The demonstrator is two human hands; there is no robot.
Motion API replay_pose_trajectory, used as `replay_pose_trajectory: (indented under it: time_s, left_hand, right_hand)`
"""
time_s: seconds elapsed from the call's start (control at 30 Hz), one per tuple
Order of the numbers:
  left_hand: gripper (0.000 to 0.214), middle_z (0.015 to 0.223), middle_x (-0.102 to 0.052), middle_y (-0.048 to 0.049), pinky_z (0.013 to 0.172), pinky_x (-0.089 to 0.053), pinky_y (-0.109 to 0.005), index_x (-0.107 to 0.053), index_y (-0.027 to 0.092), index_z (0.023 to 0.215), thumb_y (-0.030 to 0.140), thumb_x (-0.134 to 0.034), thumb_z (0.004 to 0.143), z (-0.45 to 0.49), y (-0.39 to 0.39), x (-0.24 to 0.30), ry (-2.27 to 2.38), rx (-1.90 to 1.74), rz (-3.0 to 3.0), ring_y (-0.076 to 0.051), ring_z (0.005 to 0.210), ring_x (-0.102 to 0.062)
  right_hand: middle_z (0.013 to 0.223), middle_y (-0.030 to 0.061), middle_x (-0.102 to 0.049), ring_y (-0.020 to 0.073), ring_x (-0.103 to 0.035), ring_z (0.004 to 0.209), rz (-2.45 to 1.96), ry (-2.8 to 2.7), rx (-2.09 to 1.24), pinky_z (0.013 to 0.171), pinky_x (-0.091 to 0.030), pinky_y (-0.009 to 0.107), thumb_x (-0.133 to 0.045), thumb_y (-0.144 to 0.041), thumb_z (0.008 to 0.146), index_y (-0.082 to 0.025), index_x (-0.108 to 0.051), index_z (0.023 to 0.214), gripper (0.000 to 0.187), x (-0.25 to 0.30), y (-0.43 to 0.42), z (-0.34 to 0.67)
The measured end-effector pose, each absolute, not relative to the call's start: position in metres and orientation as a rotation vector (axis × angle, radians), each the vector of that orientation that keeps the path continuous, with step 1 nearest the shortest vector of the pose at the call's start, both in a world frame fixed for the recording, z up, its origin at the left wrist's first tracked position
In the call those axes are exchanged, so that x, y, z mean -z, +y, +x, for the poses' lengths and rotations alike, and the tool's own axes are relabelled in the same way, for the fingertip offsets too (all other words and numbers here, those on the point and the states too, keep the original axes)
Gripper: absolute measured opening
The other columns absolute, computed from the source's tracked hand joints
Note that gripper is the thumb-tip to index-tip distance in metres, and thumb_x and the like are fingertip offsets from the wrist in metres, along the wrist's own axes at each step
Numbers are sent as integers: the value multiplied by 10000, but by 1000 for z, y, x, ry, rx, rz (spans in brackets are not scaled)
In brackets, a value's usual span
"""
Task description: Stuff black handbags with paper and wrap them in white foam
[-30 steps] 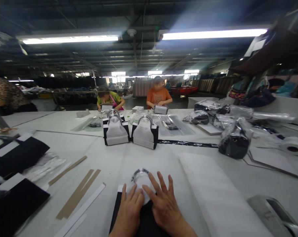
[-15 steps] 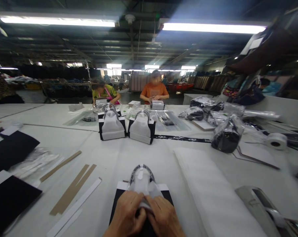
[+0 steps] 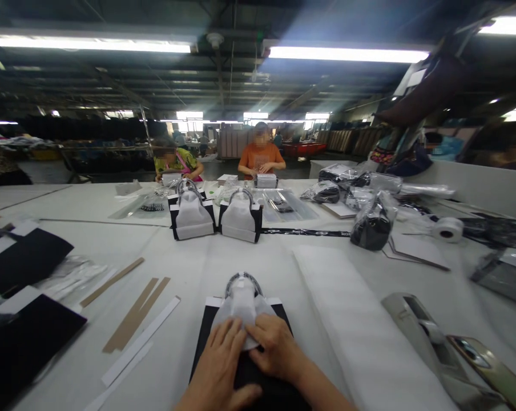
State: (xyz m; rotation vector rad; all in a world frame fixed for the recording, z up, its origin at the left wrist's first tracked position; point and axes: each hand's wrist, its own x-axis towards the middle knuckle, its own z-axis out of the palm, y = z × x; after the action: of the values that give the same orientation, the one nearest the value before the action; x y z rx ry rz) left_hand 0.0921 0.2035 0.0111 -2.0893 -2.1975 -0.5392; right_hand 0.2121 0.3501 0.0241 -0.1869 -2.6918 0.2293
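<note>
A black handbag [image 3: 258, 379] lies in front of me on the table, with white foam sheet [image 3: 243, 305] over its upper part and around the base of its handle [image 3: 243, 278]. My left hand [image 3: 224, 354] rests flat on the left of the foam, fingers stretched out and thumb apart. On the right, my right hand [image 3: 275, 345] has its fingers curled, pinching the lower edge of the foam against the bag. White strips show at both upper corners of the bag.
Two similar foam-wrapped bags [image 3: 193, 217] stand ahead. To the right lie a stack of white foam sheets [image 3: 356, 308], a tape dispenser [image 3: 424, 337] and a phone [image 3: 493, 365]. Cardboard strips [image 3: 133, 314] and black bags [image 3: 27, 348] are at left. Two people work across the table.
My left hand has gone from gripping the foam edge to lying flat on it. The right hand has turned, its forearm now slanting in from the right. The view has shifted slightly right.
</note>
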Motion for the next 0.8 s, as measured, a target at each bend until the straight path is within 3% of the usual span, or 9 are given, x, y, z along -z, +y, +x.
replay_pose_trajectory:
  time_s: [0.07, 0.13, 0.27, 0.37, 0.47, 0.57, 0.7, 0.8]
  left_hand:
    - [1125, 1461, -373, -146, 1055, -310, -585, -246, 171, 1427, 715, -666, 536, 104, 195, 1, -2222, 479, -2050, -396, 1327, -312]
    - [1226, 1459, -374, -145, 1070, -259, -609, -190, 187, 1450, 752, -677, 477, 116, 190, 8, -2265, 443, -1944, -404, 1315, -321]
    - [1052, 1360, -476, -132, 1085, -231, -571, -323, 217, 1399, 655, -725, 531, 126, 185, -3, -2318, 362, -1850, -363, 1246, -399]
    - [943, 1367, -464, -124, 1071, -251, -553, -383, 243, 1361, 639, -713, 572, 123, 182, -16, -2315, 317, -1871, -354, 1223, -406]
    - [904, 1451, -384, -106, 1056, -271, -547, -411, 245, 1336, 661, -692, 584, 121, 179, -22, -2297, 289, -1891, -353, 1225, -391]
    - [904, 1498, -316, -93, 1036, -290, -549, -431, 236, 1308, 662, -709, 560, 123, 178, -24, -2288, 246, -1903, -357, 1231, -376]
    - [892, 1488, -327, -109, 1064, -254, -553, -429, 210, 1295, 635, -716, 564, 124, 183, -27, -2271, 197, -2005, -331, 1255, -362]
    - [956, 1410, -423, -136, 1103, -202, -537, -417, 182, 1309, 610, -744, 519, 127, 190, -29, -2253, 180, -2040, -319, 1259, -370]
  right_hand:
    - [738, 37, -577, 188, -514, 705, -155, -2692, -227, 645, -424, 312, -580, -195, 705, -173, -606, 801, 102, -27, 348, 212]
    - [732, 38, -569, 185, -512, 706, -173, -2685, -230, 655, -436, 314, -570, -173, 723, -172, -608, 792, 78, -32, 344, 216]
    - [899, 80, -610, 212, -550, 856, -276, -2569, -298, 781, -465, 371, -521, -167, 828, -172, -605, 1028, 217, -38, 318, 246]
    - [1042, 107, -609, 220, -548, 982, -310, -2484, -386, 873, -445, 407, -510, -172, 864, -185, -534, 1189, 326, -32, 279, 287]
    - [1099, 120, -604, 246, -544, 1004, -254, -2622, -439, 882, -433, 439, -617, -331, 815, -204, -523, 1215, 431, -9, 236, 327]
    - [1209, 136, -581, 298, -519, 1058, -117, -2822, -280, 903, -396, 515, -658, -503, 744, -243, -500, 1246, 587, 34, 208, 348]
    - [1160, 125, -625, 289, -537, 1004, -181, -2762, 107, 878, -387, 523, -621, -362, 805, -254, -543, 1109, 332, 86, 202, 344]
    - [936, 86, -670, 229, -572, 789, -256, -2686, 195, 750, -448, 411, -611, -256, 795, -216, -545, 897, 128, 92, 204, 331]
